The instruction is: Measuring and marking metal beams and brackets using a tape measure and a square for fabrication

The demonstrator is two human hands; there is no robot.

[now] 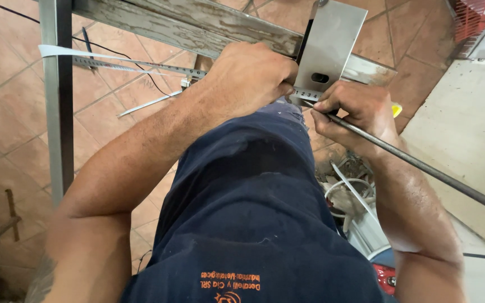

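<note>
Flat steel ruler (141, 64) pinned under the left hand (251, 70) on the worn wooden beam (197, 22); right hand (352, 109) pinches a dark metal rod (433, 171) beside it.

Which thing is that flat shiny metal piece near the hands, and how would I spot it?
Find the worn wooden beam slanting across the top of the view. Above the right hand, the square metal plate stands against that beam. Unlike the thin dark rod nearby, it is broad, pale grey, and has one oval slot.
</note>
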